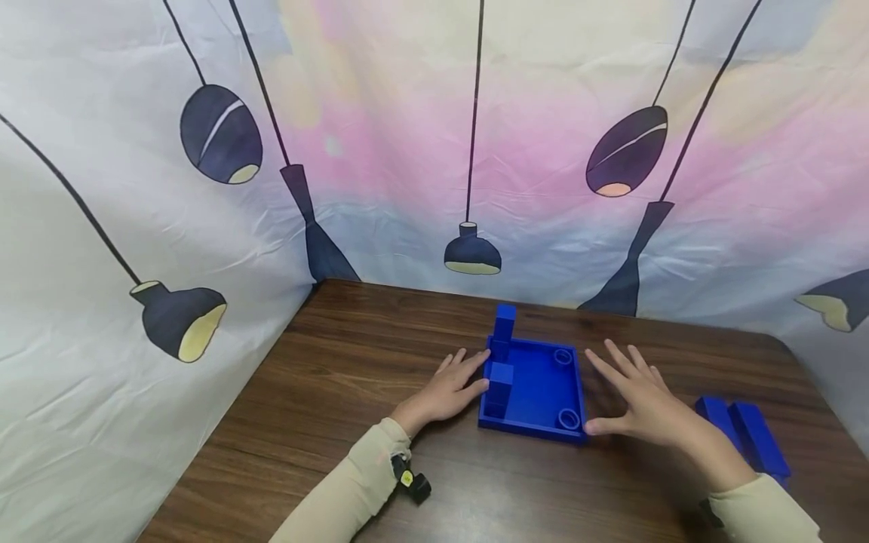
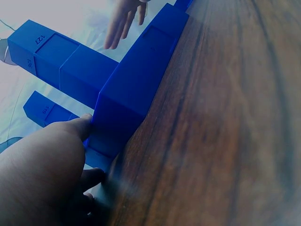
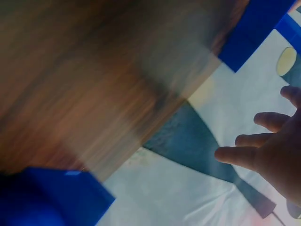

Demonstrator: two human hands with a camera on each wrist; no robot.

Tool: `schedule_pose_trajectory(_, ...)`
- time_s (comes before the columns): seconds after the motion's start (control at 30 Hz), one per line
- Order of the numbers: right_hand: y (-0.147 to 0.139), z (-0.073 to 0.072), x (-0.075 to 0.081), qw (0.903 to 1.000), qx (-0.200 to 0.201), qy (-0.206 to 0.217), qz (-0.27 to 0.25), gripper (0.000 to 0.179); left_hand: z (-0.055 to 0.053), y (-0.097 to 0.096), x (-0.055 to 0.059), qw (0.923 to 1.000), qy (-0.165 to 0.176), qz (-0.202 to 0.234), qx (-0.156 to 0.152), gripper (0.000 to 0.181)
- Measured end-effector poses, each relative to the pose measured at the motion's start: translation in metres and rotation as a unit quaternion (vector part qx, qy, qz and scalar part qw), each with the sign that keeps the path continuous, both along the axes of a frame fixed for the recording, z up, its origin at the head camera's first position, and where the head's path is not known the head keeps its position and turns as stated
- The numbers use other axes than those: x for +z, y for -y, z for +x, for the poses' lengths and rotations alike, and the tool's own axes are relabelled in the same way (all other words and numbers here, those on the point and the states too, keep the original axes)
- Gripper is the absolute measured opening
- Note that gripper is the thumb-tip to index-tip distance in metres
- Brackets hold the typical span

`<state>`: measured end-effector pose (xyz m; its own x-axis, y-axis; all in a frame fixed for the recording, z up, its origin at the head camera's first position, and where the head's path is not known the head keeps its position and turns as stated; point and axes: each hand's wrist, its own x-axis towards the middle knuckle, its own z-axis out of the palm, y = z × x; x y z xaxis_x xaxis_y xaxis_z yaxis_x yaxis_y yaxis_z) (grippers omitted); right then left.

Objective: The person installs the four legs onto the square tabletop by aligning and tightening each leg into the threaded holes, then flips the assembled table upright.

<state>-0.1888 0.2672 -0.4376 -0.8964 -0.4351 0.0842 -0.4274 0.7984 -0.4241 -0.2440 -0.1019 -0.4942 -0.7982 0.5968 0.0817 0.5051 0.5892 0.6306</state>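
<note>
A square blue tray (image 1: 536, 396) lies on the table. Two upright blue posts stand along its left side, a far post (image 1: 504, 324) and a near post (image 1: 501, 386); the left wrist view shows small raised numbers on the posts (image 2: 44, 54). Two round sockets sit in the right corners, the nearer socket (image 1: 568, 428) at the front. My left hand (image 1: 441, 392) touches the tray's left wall with extended fingers and thumb. Spread wide and holding nothing, my right hand (image 1: 641, 411) hovers by the right wall, its thumb close to the front right corner.
Two long blue blocks, a left block (image 1: 716, 415) and a right block (image 1: 759, 437), lie side by side beyond my right forearm, which partly hides them. A further blue edge shows below them. Behind the wooden table (image 1: 380, 324) hangs a cloth (image 1: 407, 151) printed with lamps.
</note>
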Motion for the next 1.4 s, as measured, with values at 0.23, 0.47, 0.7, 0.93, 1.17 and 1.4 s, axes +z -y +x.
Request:
schedule_pose_trajectory(0.23,-0.025,0.006,-0.011,0.9985,-0.045,0.025,0.017,0.118,0.003,0.005,-0.002,1.0,0.005,-0.004,0.003,0.063)
schedule_pose_trajectory(0.47,-0.055,0.016,-0.015,0.9936,-0.095,0.054,0.031,0.119,0.004,0.003,0.0,1.0,0.006,-0.002,0.001,0.062)
schedule_pose_trajectory(0.7,-0.065,0.018,-0.018,0.9934,-0.096,0.06,0.024,0.117,0.004,0.006,0.001,1.0,0.004,0.006,0.006,0.062)
schedule_pose_trajectory(0.93,-0.064,0.018,-0.019,0.9943,-0.091,0.051,0.021,0.106,0.003,0.005,0.002,0.9999,0.005,0.012,0.004,0.063)
schedule_pose_trajectory(1.17,-0.061,0.022,-0.019,0.9946,-0.083,0.063,0.009,0.098,0.0,0.0,0.003,1.0,0.001,0.007,0.001,0.062)
schedule_pose_trajectory(1.4,-0.055,0.025,-0.019,0.9944,-0.065,0.076,-0.036,0.097,0.0,-0.002,0.002,1.0,0.008,0.001,-0.002,0.063)
